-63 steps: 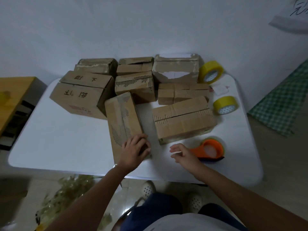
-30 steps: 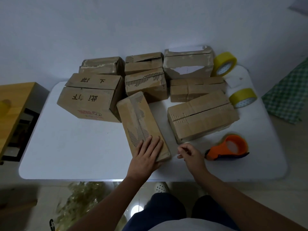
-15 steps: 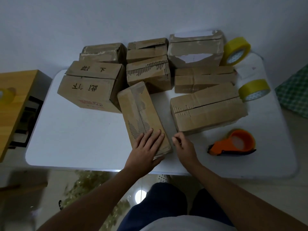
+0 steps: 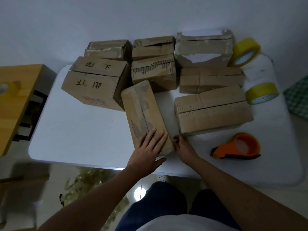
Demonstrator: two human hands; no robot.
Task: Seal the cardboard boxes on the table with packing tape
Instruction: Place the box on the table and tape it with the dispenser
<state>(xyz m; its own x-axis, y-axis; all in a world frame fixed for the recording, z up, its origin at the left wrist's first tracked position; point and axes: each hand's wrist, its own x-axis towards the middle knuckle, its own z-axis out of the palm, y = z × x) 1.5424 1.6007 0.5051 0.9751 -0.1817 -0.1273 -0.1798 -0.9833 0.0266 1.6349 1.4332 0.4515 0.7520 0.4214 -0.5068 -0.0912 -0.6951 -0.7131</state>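
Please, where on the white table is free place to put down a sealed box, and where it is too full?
Largest bare patch: near-left of the white table, bordered by the big printed cardboard box and the long box under the left hand. Smaller patch: the near-right corner beyond the orange tape dispenser. The back half is crowded with boxes and yellow tape rolls.

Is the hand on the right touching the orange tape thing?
Apart. The head view shows bare white table between the right hand and the orange tape dispenser; that hand rests beside the long box instead.
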